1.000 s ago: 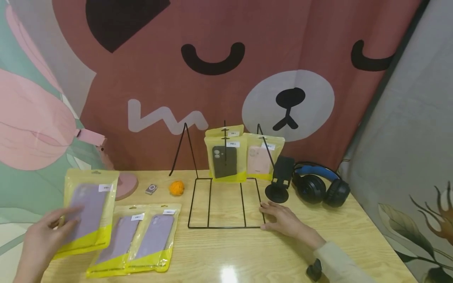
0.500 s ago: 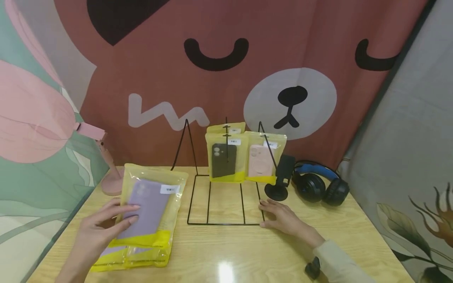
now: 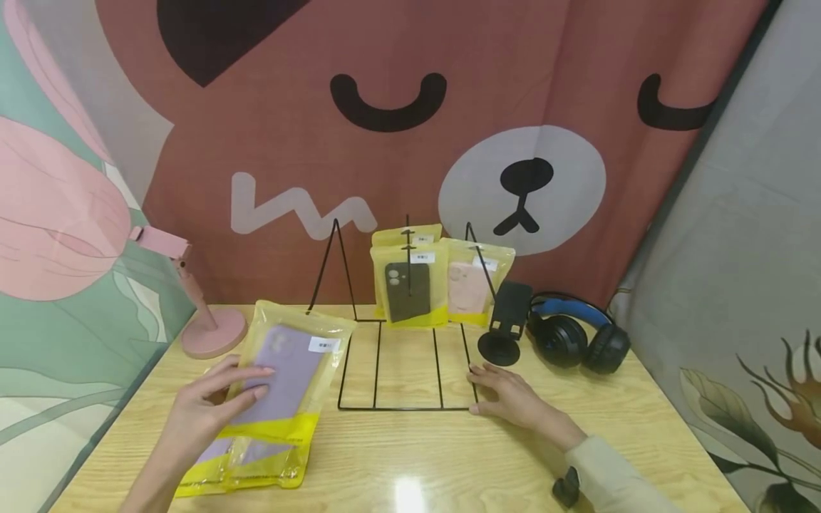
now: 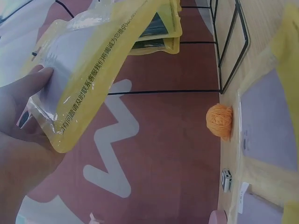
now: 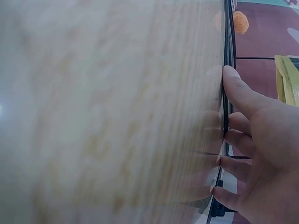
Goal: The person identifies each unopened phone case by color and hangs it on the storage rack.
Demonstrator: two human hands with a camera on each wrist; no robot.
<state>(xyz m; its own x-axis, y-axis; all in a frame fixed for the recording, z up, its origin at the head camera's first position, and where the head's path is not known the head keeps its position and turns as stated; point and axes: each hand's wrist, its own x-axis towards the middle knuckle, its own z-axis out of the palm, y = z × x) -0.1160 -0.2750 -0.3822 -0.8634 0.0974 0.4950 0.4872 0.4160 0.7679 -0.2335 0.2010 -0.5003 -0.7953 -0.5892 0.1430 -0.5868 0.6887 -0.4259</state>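
Left hand (image 3: pixel 208 406) fingers pinch purple-case pouch (image 3: pixel 285 377) over 2 lower pouches (image 3: pixel 266 472) on surface (image 3: pixel 487 463); right hand (image 3: pixel 513 400) fingers relaxed, touching wire rack (image 3: pixel 404 409); best brace rack lightly, leave held pouch's top uncovered.

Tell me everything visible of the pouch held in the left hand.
A plastic-looking, see-through yellowish pouch with a bright yellow band at the bottom; the left wrist view shows dark printed characters along this band. Inside is a purple phone case. A white label sits toward the upper right, too small to read. The left hand grips the pouch by its left side, holding it tilted and off the table. In the head view it overlaps two similar pouches.
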